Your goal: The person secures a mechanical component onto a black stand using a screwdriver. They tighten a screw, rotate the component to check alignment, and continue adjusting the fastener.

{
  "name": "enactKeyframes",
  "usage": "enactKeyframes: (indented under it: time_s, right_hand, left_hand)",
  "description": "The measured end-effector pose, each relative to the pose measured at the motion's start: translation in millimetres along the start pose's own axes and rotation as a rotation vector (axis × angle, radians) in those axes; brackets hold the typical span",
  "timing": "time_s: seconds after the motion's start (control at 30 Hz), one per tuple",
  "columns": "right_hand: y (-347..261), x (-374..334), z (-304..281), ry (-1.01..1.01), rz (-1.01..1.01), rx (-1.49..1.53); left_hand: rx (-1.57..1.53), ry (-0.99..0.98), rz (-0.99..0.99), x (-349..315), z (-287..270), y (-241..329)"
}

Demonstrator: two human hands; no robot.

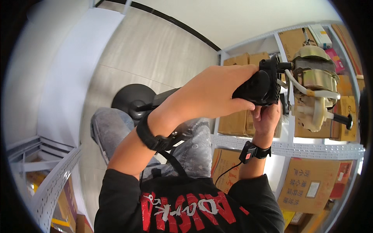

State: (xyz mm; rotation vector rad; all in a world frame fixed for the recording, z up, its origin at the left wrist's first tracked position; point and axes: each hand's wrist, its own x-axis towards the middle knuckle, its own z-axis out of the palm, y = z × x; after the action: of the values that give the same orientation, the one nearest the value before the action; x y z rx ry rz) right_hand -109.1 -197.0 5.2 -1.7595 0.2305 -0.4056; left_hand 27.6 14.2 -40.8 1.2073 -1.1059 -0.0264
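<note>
A fan motor (314, 73) with dull brass-coloured end covers, a white cable and a cream plastic gearbox (319, 112) is at the upper right. It joins a black plastic housing (259, 87) on its left. My left hand (215, 89) wraps around that housing from the left, fingers over the top and thumb below. Under the housing, my right hand (268, 116) grips its lower side with curled fingers, partly hidden. A black knob (344, 119) sticks out from the gearbox. Beyond my left forearm rests a round black base (132, 99), with a dark pole running under the arm.
Metal shelving (287, 149) with cardboard boxes (312, 182) stands close on the right, behind the motor. Another perforated rack (54, 182) is at the lower left. A white panel (74, 73) borders the grey floor (155, 50). My legs (186, 143) are beneath my arms.
</note>
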Motion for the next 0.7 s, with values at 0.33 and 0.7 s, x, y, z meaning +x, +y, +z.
enactKeyframes:
  time_s: [0.33, 0.7]
  right_hand:
    - [-15.9, -11.3, -15.3, 0.153, 0.003, 0.244]
    - [-13.9, -18.2, -39.6, -0.061, 0.080, 0.412]
  left_hand:
    - [-0.039, 0.037, -0.025, -5.0, 20.2, 6.0]
    - [-0.043, 0.168, 0.068, -8.0, 26.4, 5.6]
